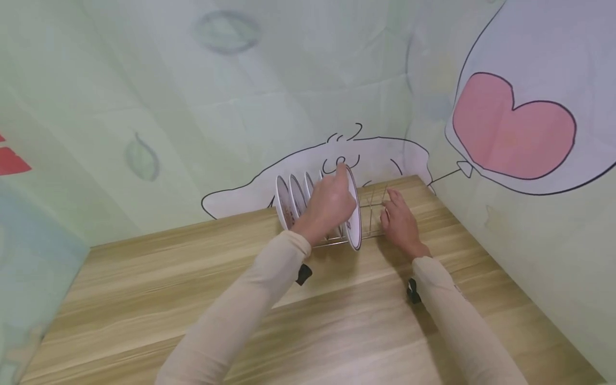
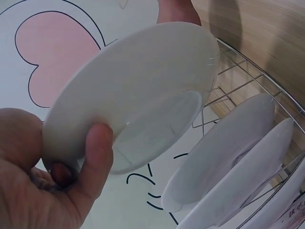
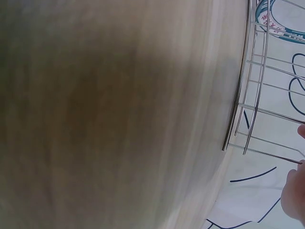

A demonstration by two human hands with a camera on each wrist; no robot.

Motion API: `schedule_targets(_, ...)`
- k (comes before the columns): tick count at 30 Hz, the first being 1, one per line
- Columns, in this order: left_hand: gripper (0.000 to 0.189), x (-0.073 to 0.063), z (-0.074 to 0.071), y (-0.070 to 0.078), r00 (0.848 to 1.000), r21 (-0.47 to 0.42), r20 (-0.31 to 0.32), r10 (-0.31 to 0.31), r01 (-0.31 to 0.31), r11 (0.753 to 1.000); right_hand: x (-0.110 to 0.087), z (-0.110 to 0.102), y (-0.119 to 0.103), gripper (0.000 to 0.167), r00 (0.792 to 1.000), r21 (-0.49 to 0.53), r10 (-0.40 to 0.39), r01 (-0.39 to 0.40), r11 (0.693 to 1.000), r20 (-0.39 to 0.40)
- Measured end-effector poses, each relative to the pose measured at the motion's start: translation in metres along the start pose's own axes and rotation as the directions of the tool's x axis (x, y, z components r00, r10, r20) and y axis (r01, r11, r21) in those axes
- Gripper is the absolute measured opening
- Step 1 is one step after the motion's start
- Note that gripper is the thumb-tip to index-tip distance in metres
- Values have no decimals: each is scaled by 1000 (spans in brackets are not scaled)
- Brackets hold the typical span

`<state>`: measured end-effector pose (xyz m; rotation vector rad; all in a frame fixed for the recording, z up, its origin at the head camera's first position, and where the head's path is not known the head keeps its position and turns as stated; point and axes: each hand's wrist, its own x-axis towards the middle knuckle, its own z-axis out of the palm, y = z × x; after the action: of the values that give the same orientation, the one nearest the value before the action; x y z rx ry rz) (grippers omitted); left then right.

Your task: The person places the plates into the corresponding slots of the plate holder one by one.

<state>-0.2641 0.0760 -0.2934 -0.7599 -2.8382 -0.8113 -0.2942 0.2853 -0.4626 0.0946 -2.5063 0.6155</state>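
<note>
My left hand (image 1: 329, 200) pinches a white plate (image 2: 152, 90) by its edge, thumb on the pale underside, in the left wrist view. In the head view this plate stands tilted on edge over the wire dish rack (image 1: 370, 214). More white plates (image 2: 228, 138) stand on edge in the rack, left of the held one in the head view. At the rack's right end, my right hand (image 1: 401, 222) grips the end wires. Only its fingertips (image 3: 295, 191) show in the right wrist view, beside the metal wires. A teal-rimmed plate (image 3: 281, 24) shows through the wires there.
The rack stands on a wood-grain table (image 1: 192, 278), near its back edge. Behind and to the right hang printed cloth walls (image 1: 289, 80) with a pink heart (image 1: 515, 128) and cartoon outlines.
</note>
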Motion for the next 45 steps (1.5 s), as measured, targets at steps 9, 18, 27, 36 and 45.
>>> schedule_targets(9, 70, 7, -5, 4, 998, 7, 16, -56, 56, 998, 1, -1, 3, 26, 1000, 5, 1, -1, 1000, 11)
schedule_targets(18, 62, 9, -9, 2, 998, 11, 7, -58, 58, 998, 2, -3, 0, 27, 1000, 4, 8, -8, 1000, 25)
schedule_targets(27, 67, 13, -8, 1, 996, 18, 32, -89, 89, 996, 2, -5, -2, 28, 999, -3, 9, -9, 1000, 36)
schedule_targets(36, 73, 22, 3, -6, 994, 6, 35, -105, 105, 994, 4, -4, -3, 29, 1000, -11, 0, 0, 1000, 24)
schedule_targets(45, 69, 37, 18, -4, 995, 117, 13, -103, 100, 988, 3, -5, -3, 30, 1000, -9, 3, -3, 1000, 27)
